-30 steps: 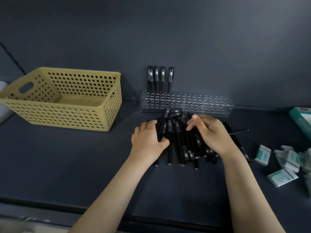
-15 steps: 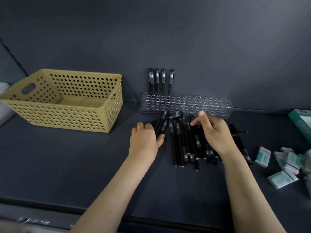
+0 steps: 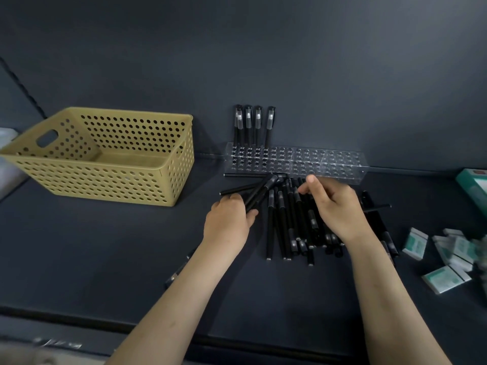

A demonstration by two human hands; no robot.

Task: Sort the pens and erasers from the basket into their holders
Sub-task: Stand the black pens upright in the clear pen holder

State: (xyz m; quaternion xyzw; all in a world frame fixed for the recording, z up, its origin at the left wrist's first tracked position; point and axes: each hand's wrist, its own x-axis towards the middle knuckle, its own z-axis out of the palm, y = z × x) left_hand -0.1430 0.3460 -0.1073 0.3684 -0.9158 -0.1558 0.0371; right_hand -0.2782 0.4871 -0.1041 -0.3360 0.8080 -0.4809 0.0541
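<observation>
A yellow perforated basket [image 3: 105,164] stands at far left on the dark table [image 3: 79,259], its handle cut-out on the left wall. Left of centre, the left hand [image 3: 229,219] curls its fingers round a bundle of pens [image 3: 259,192], which slants up and to the right. A stray pen [image 3: 179,270] lies partly hidden beneath that forearm. At centre, the loose pens [image 3: 282,227] lie flat in a pile just in front of the clear pen holder [image 3: 316,164], and a few upright pens [image 3: 254,125] occupy holes at its left end. The right hand [image 3: 337,212] rests on the pile with fingers bent; whether it pinches a pen cannot be told. At right, wrapped erasers [image 3: 445,279] lie scattered near a green box [image 3: 474,185].
</observation>
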